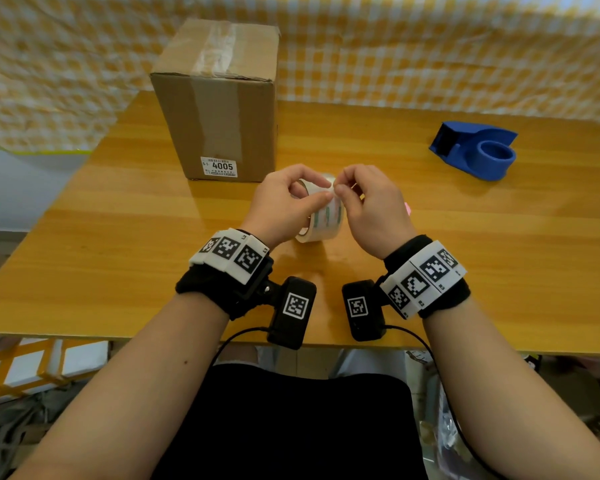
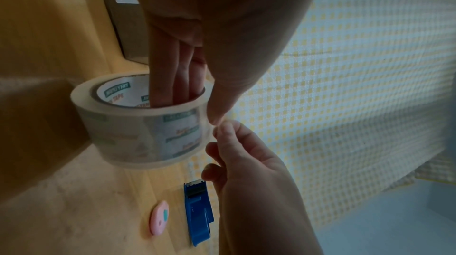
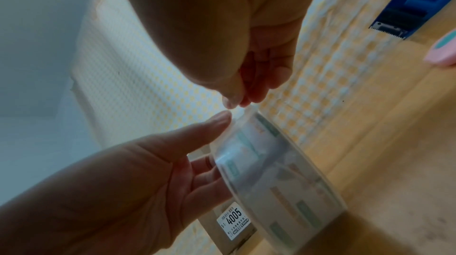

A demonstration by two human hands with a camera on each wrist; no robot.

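Observation:
A roll of clear packing tape (image 1: 323,220) with a printed core is held on edge just above the wooden table (image 1: 118,237), in front of me. My left hand (image 1: 312,188) grips it, with fingers (image 2: 172,79) pushed inside the core and the thumb lying on the outer face. My right hand (image 1: 338,190) pinches the tape's edge at the top of the roll between thumb and forefinger (image 3: 234,99). In the left wrist view that pinch sits beside the roll (image 2: 143,122). The right wrist view shows the roll (image 3: 279,181) from the side.
A taped cardboard box (image 1: 219,98) labelled 4005 stands behind the hands at the left. A blue tape dispenser (image 1: 475,150) lies at the back right. A small pink cutter (image 2: 159,218) lies near my right hand. Checked yellow cloth (image 1: 430,46) hangs behind the table.

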